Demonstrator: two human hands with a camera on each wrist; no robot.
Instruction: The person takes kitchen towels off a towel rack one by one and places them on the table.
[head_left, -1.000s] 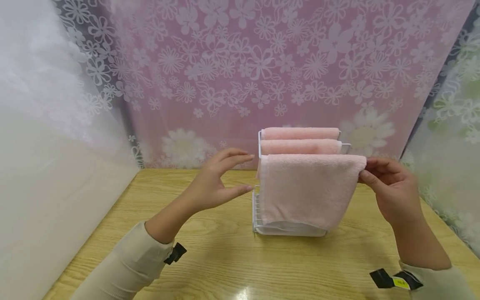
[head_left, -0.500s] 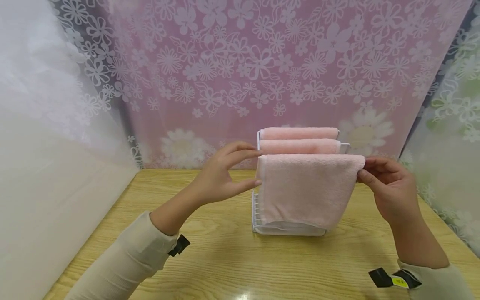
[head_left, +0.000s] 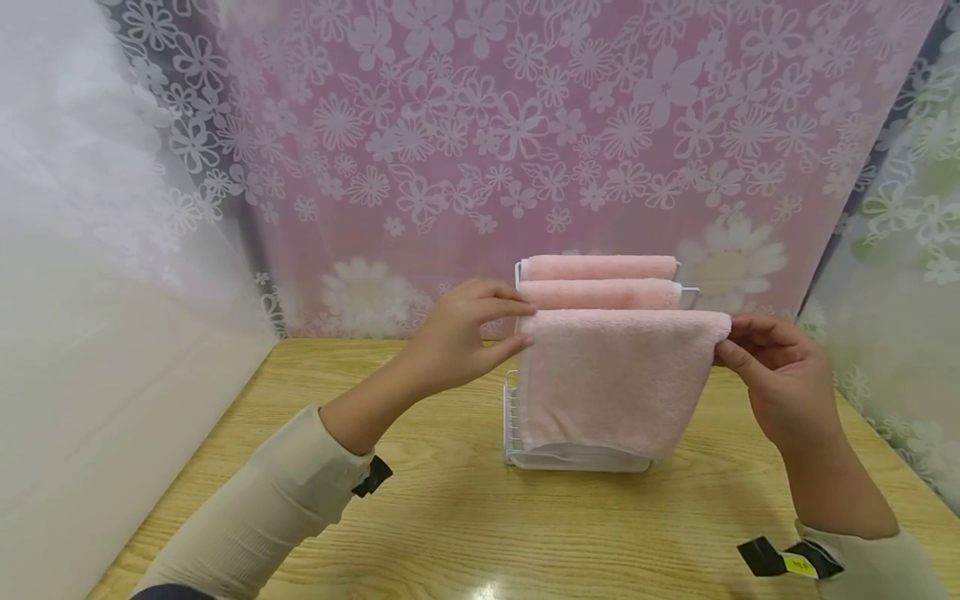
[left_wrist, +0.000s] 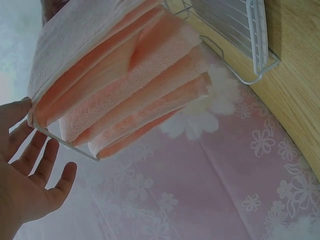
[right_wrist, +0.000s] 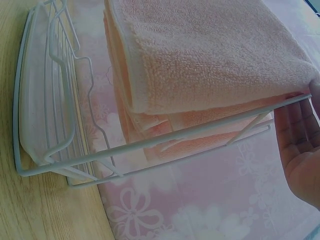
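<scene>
On the front bar of the rack (head_left: 510,425), the front towel (head_left: 615,375) hangs folded, its top edge level and its right side slanting inward toward the hem. The left hand (head_left: 465,342) pinches the upper left corner between thumb and index finger, tips nearly together; in the left wrist view the remaining fingers are spread beside the rack's wire. The right hand (head_left: 791,383) pinches the upper right corner between thumb and fingers, with a small opening toward the palm. The top right corner projects beyond the ends of the middle towel (head_left: 600,294) and the rear towel (head_left: 600,267); only narrow gaps separate the three. The hem hangs at the tray (head_left: 585,460); contact between them cannot be determined. Room for lateral movement lies outboard of each hand, and a wide stretch of table extends from the rack toward the person.

The table (head_left: 420,517) has light wood grain and a bright reflection near the lower edge of the head view. A pink backdrop (head_left: 450,167) with white flowers stands behind it, a white panel (head_left: 112,292) at left and a flowered panel (head_left: 915,292) at right.
</scene>
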